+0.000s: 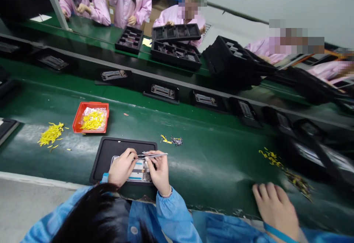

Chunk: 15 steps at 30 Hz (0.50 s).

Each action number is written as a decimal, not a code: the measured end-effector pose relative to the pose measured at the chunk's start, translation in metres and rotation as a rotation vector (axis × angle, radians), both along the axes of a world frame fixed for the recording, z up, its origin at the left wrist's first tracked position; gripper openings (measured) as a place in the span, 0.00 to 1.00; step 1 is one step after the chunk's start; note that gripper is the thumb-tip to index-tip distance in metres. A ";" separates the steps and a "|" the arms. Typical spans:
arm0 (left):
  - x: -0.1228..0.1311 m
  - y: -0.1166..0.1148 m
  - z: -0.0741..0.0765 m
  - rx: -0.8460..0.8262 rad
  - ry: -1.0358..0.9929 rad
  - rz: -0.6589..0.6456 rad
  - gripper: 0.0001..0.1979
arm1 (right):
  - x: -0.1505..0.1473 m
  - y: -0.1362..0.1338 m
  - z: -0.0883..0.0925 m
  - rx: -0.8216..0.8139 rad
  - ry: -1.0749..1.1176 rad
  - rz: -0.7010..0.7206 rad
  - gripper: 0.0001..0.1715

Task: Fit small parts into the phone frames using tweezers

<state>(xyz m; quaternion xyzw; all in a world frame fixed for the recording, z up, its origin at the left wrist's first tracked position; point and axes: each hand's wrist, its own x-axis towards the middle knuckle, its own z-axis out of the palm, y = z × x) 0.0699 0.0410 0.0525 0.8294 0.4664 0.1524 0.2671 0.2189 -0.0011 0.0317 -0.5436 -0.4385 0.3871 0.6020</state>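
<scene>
Hands nearly meet: right hand pinches slim silver tool, likely tweezers, between thumb and fingers; left hand has fingers bent together near tool's far end, cannot tell whether anything is in grip. Phone-like frame lies beneath both, on black tray on desk. Risks: tool slip could scratch exposed parts; wrist nudge could skew frame; fingers hiding working spot could cause misplacement; loose scraps near tray could get swept inside.

phone frame: silver, blue-striped, partly covered | flat on black tray | tweezers: slim, silver, over frame
</scene>
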 end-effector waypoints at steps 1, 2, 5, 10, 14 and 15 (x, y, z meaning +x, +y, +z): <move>0.001 0.000 0.001 -0.011 0.009 0.008 0.08 | 0.000 0.000 -0.001 -0.003 0.003 0.000 0.12; 0.001 0.000 0.002 -0.023 0.018 0.013 0.08 | 0.000 0.001 -0.001 -0.006 0.006 0.000 0.12; 0.001 0.002 0.006 -0.056 0.045 0.013 0.07 | -0.001 0.001 -0.001 -0.014 0.012 -0.004 0.12; -0.002 0.003 0.006 -0.050 0.078 -0.061 0.09 | -0.004 -0.001 0.000 0.019 -0.032 -0.041 0.09; -0.007 0.005 0.001 0.049 0.077 -0.098 0.11 | -0.007 0.001 0.003 0.052 -0.061 -0.053 0.09; -0.007 0.006 0.000 0.084 0.069 -0.102 0.11 | -0.007 0.002 0.004 0.055 -0.052 -0.050 0.09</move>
